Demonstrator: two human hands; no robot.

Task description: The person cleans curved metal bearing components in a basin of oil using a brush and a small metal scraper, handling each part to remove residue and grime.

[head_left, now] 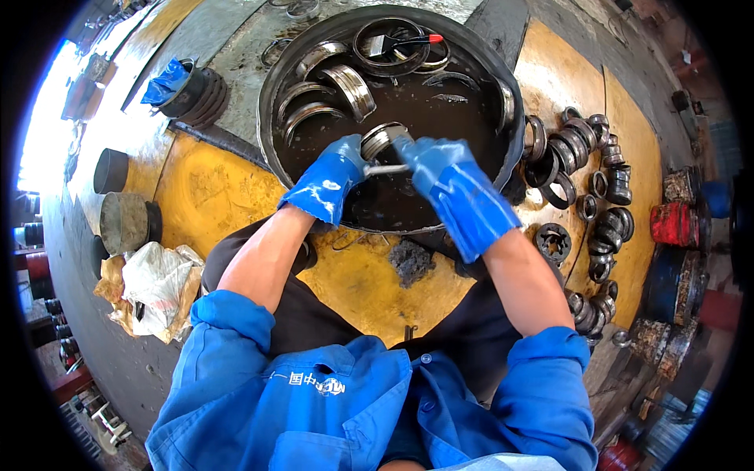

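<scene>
Over a large round tub [268,118] of dark liquid, both my hands, in blue rubber gloves, are closed round a shiny metal ring [382,140]. My left hand [331,173] grips its left side. On the right side, my right hand [441,166] has its fingers bent over the rim; whether a rag or tool is also in them is hidden. A pale grey edge shows between the gloves, probably the ring's near rim. More metal rings [350,91] stand partly sunk at the tub's left. A paintbrush [402,42] with a red-tipped handle lies across a larger ring [367,67] at the far side.
Many dark metal rings [572,147] stand in rows on the yellow board at right, beside a slotted round part [553,242]. A grey clump [410,261] lies between my knees. At left are a crumpled white sack [159,282], metal cylinders [123,223] and a can holding blue plastic [167,82].
</scene>
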